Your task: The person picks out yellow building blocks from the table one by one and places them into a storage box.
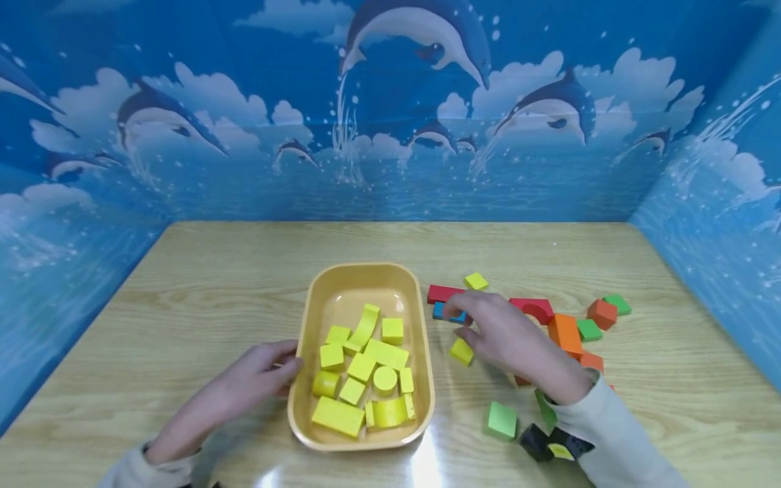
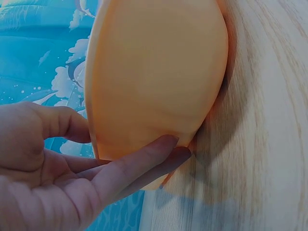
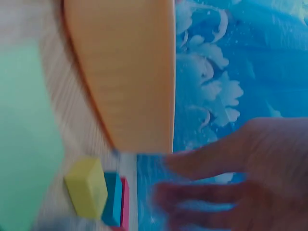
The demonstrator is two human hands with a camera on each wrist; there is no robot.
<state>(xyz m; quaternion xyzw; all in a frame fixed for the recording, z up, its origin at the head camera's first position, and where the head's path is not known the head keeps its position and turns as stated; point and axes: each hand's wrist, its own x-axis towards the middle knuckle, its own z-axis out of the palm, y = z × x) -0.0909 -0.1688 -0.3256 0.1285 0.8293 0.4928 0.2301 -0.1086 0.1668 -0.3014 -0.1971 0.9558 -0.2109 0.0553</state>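
A tan plastic tub (image 1: 363, 271) stands on the table, holding several yellow blocks (image 1: 386, 353) of different shapes. At its left side is my left hand (image 1: 259, 376); in the left wrist view the straight fingers (image 2: 139, 161) lie along the outer wall and the thumb is at the rim. Above the table right of the tub hovers my right hand (image 1: 497, 332), fingers loosely bent and nothing between them. Close under its thumb lies a yellow block (image 1: 462, 352). A blue block (image 1: 448, 312) and a red bar (image 1: 444, 293) lie by its fingertips. Another yellow block (image 1: 476, 281) lies farther back.
Right of the tub, an orange block (image 1: 565, 335), a red arch (image 1: 532, 308) and several green and orange-red blocks lie scattered. A light green block (image 1: 502, 421) and black blocks (image 1: 535, 442) are near the right sleeve. Dolphin-print blue curtains (image 1: 390, 169) surround the table.
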